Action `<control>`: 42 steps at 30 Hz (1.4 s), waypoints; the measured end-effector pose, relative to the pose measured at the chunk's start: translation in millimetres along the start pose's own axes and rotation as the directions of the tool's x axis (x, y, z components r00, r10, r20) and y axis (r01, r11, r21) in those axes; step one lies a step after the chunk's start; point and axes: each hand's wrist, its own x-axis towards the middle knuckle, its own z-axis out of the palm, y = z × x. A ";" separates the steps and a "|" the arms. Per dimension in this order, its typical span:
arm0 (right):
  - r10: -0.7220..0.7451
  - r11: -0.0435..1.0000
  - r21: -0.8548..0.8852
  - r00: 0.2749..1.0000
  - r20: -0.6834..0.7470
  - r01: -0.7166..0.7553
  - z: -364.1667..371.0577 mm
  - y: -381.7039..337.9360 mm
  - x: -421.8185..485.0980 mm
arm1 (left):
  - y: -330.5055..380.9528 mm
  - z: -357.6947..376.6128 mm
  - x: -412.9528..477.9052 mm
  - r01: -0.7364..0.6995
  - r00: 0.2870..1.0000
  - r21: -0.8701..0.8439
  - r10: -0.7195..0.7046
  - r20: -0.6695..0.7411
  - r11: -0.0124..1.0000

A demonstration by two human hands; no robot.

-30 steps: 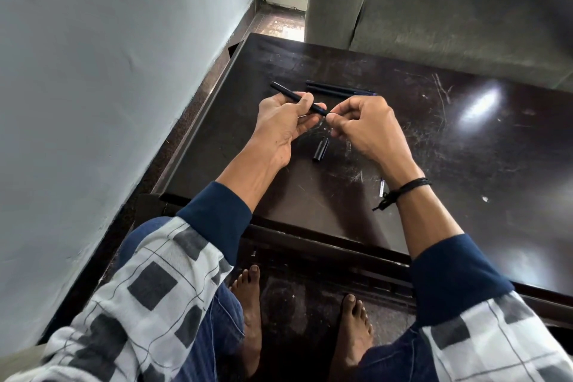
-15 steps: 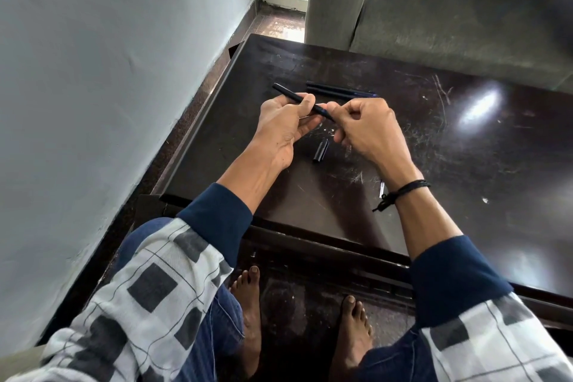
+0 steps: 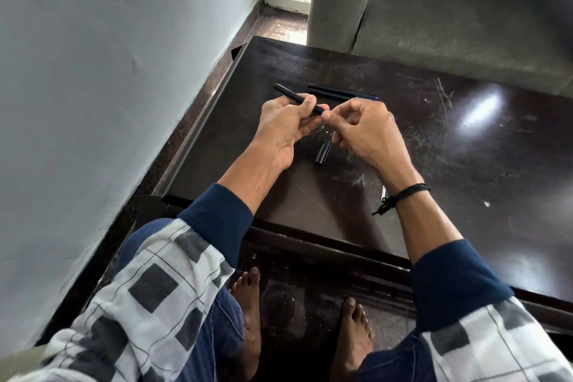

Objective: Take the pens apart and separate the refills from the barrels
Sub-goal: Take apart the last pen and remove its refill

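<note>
Well, the left hand (image 3: 285, 125) has its grip clamped round a black pen barrel (image 3: 290, 92), held slantwise just above the dark worktop (image 3: 465, 164). The right hand (image 3: 367, 130), fingers curled, pinches the barrel's near tip. Two more pens (image 3: 338, 91) lie side by side just beyond the hands, and a short black piece (image 3: 322, 153) lies below them.

Grips a black pen (image 3: 294, 98) in the left hand (image 3: 286, 125), slanted away to the left. Pinches its near end with the curled right hand (image 3: 367, 133). Holds both above a dark scratched table (image 3: 471, 183), two more pens (image 3: 339, 92) side by side just beyond, a short black tube (image 3: 322, 153) beneath, a silvery bit (image 3: 384, 192) by the right wrist
</note>
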 end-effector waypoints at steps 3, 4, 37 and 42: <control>-0.005 1.000 -0.005 1.000 -0.009 0.005 0.8 2.1 1.4 | -0.6 0.4 -0.1 0.001 1.000 0.008 -0.001 -0.005 1.000; 0.003 1.000 -0.015 1.000 -0.007 -0.003 0.9 1.9 1.6 | -0.8 0.8 -0.3 0.003 1.000 0.009 -0.003 -0.004 1.000; -0.016 0.997 -0.076 0.999 -0.045 0.013 -1.6 -1.2 -2.0 | -1.1 1.9 -1.7 0.005 1.000 0.010 -0.005 -0.009 1.000; -0.004 0.995 -0.100 0.998 -0.055 -0.001 -1.2 -0.9 -1.1 | -1.8 3.0 -1.7 0.007 1.000 0.028 -0.007 0.000 1.000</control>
